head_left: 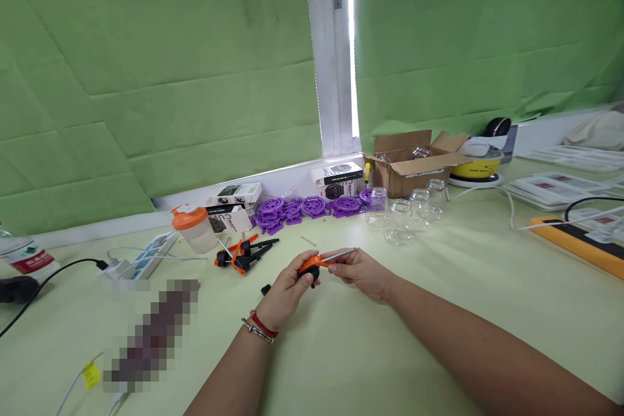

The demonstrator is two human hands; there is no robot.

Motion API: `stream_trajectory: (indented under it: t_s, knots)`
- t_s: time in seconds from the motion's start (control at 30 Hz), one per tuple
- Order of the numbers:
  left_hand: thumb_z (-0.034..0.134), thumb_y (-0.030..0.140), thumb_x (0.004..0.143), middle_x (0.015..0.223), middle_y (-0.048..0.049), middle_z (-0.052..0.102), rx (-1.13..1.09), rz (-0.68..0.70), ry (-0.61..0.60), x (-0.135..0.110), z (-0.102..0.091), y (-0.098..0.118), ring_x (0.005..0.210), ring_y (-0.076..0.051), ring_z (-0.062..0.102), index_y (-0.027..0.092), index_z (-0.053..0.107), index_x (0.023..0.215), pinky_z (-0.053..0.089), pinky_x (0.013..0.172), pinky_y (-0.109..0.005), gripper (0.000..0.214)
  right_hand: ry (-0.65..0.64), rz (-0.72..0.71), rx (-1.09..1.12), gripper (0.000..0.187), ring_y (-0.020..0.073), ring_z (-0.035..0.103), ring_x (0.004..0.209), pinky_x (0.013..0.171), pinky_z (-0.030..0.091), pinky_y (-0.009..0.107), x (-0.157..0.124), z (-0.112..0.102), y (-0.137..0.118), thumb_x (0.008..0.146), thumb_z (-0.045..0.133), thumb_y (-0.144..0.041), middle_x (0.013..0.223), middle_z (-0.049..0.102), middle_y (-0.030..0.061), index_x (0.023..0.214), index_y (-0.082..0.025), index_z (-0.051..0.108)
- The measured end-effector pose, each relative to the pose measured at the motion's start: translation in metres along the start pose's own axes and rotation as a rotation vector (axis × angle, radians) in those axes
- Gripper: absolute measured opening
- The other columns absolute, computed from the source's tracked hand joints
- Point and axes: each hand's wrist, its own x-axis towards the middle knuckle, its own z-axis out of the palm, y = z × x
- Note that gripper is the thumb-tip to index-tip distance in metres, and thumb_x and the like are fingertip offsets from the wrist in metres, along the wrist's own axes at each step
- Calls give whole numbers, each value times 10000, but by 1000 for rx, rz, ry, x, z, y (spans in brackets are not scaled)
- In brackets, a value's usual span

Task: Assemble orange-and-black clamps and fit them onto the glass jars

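My left hand (291, 281) is wrapped round an orange and black plastic tool (312, 264), partly hidden by the fingers. A thin metal rod (338, 256) runs from the tool to the right, and the closed fingers of my right hand (358, 271) grip it. Exactly how the rod joins the tool is hidden. Just beyond my left hand, several similar orange and black parts (244, 253) lie in a heap. A small black piece (266, 289) shows beside my left hand. Farther back lies a short thin metal pin (309, 241).
Purple plastic wheel-shaped parts (312, 207) lie along the back, near small printed boxes (336, 174). Glass jars (401, 221) stand before an open cardboard box (407, 169). To the left are an orange-lidded cup (195, 234), a power strip (153, 253) and cables.
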Motion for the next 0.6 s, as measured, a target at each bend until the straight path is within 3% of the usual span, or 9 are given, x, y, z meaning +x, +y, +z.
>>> stream_trajectory:
  t_s: [0.23,0.33,0.43,0.53,0.6]
  knots:
    - [483,389,857,876,-55,579,5,22,1,0,0,0,802,-157,524,177,446,1263,393,834,-346,460,-29,1,-2,375,57,227,503,480,143,242,-1,0,1,681,715,-325,548,429,-56,1021,-173,678]
    - [477,392,861,849,-58,586,5,26,44,0,-5,-2,795,-163,525,173,458,1254,390,824,-353,450,-17,-14,-9,426,72,372,555,493,241,225,1,-4,1,688,705,-313,711,579,-1,1093,-200,637]
    - [475,394,863,846,-61,587,-29,40,156,1,-11,-5,803,-168,530,173,445,1265,388,831,-364,460,134,-87,-107,462,115,510,727,586,370,237,12,-16,6,690,681,-276,1008,628,60,1140,-217,591]
    - [498,413,847,852,-59,584,-108,46,289,2,-16,-10,797,-166,539,172,444,1265,394,836,-369,485,363,-131,-380,342,146,557,838,718,431,272,29,-28,15,752,588,-309,1016,643,77,1064,-173,625]
    - [504,421,842,856,-52,581,-146,39,348,3,-18,-12,789,-158,542,184,439,1271,397,837,-364,494,434,-88,-640,304,150,577,829,751,443,275,43,-32,19,781,538,-321,969,661,70,1017,-165,649]
